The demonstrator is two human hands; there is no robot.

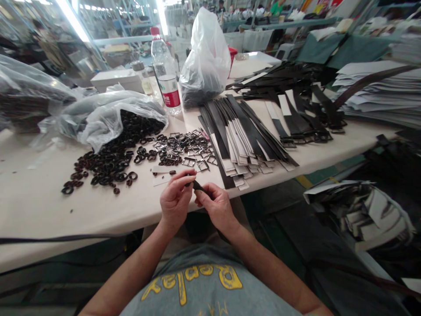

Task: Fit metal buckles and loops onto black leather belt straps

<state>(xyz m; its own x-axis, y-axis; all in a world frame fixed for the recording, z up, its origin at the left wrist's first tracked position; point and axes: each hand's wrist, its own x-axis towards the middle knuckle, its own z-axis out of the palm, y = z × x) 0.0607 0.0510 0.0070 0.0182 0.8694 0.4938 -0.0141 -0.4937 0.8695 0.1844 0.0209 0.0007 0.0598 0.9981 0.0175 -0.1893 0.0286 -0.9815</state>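
Close to the table's front edge, my left hand (176, 199) and my right hand (219, 206) both pinch a dark belt strap (198, 186). Its end is between the left fingertips; whether a small loop sits there too, I cannot tell. The rest of the strap is mostly hidden under the right hand. Just beyond my hands lie metal buckles (194, 147) in a loose heap. Left of them spreads a pile of small dark loops (112, 164), spilling from a clear plastic bag (88, 116). Dark straps with pale ends (238, 136) are bunched to the right.
A plastic bottle (167, 83) with a red cap stands behind the buckles, beside an upright filled bag (205, 57). More buckled straps (299, 118) and stacked white sheets (371, 90) lie at right. A sack of pale scraps (371, 215) sits below the table's right side.
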